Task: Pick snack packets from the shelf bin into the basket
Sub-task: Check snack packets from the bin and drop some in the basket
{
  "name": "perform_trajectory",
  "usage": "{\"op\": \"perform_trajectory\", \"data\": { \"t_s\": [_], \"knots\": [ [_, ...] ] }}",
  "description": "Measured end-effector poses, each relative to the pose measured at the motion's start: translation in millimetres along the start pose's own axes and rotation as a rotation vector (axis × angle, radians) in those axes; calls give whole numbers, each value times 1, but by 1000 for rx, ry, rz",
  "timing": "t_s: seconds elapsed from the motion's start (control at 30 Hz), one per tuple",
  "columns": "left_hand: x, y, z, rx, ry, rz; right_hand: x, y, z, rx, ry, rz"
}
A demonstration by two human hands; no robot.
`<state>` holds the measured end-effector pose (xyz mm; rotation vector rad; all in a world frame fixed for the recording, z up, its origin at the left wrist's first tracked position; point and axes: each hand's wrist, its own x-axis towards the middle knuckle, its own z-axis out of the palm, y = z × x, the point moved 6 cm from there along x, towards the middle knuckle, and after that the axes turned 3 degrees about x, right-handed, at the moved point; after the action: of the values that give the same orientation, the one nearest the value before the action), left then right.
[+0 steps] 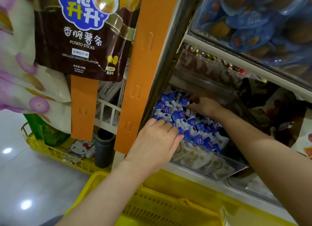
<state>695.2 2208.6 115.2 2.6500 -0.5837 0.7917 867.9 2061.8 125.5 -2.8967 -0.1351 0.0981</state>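
Note:
A clear plastic shelf bin (pixel 219 168) holds several small blue-and-white snack packets (pixel 199 129). My left hand (pixel 157 139) lies at the bin's near left edge, its fingers bent over the packets there and touching them. My right hand (pixel 204 104) reaches deeper into the bin, fingers curled round packets at the far side. A yellow basket (pixel 152 207) sits below my arms at the bottom of the view; no packets show on its visible part.
An orange shelf upright (pixel 143 70) stands left of the bin. A brown potato-stick bag (pixel 87 33) hangs at top left. Another yellow basket (pixel 55 153) with goods sits on the floor at left. Bins of blue-wrapped snacks (pixel 261 23) fill the shelves above.

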Motion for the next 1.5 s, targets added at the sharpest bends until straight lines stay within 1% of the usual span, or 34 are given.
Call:
{"op": "perform_trajectory", "data": {
  "t_s": [0.1, 0.17, 0.3, 0.4, 0.43, 0.5, 0.57, 0.6, 0.63, 0.73, 0.8, 1.07, 1.17, 1.23, 1.3, 1.4, 1.5],
  "knots": [
    [0, 0, 0, -11, 10, 0, 5, -5, 11, 138, 55, 46],
    [0, 0, 1, -10, 21, 5, 6, -5, 21, 208, 50, 70],
    [1, 0, 2, 1, 44, 9, 7, 2, 26, 210, -19, 78],
    [0, 0, 3, 16, 73, 16, 7, 6, 22, 165, -120, 17],
    [0, 0, 3, 18, 83, 17, 7, 8, 17, 151, -112, -15],
    [0, 0, 4, 21, 94, 17, 5, 15, 2, 184, -12, -36],
    [0, 0, 4, 23, 104, 16, 5, 27, -12, 201, 112, 3],
    [0, 0, 4, 22, 107, 16, 5, 33, -15, 190, 131, 38],
    [0, 0, 4, 20, 109, 16, 6, 39, -14, 174, 122, 75],
    [-1, 0, 3, 16, 111, 16, 5, 49, 0, 110, 16, 196],
    [-1, 1, 3, 13, 111, 14, 5, 48, 9, 129, -17, 231],
    [-2, 2, 0, -3, 116, -10, 9, 47, 24, 246, 29, 299],
    [-2, 3, 0, -22, 99, -35, 5, 48, 22, 339, 95, 302],
    [-2, 3, 1, -30, 77, -42, -2, 45, 17, 354, 150, 260],
    [-2, 3, 1, -26, 52, -49, -14, 37, 6, 335, 261, 173],
    [-2, 5, 2, -25, 5, -63, -40, 15, -21, 317, 480, -28],
    [-4, 7, 2, -117, -17, -113, -71, -9, -45, 408, 591, -138]
  ]
}}
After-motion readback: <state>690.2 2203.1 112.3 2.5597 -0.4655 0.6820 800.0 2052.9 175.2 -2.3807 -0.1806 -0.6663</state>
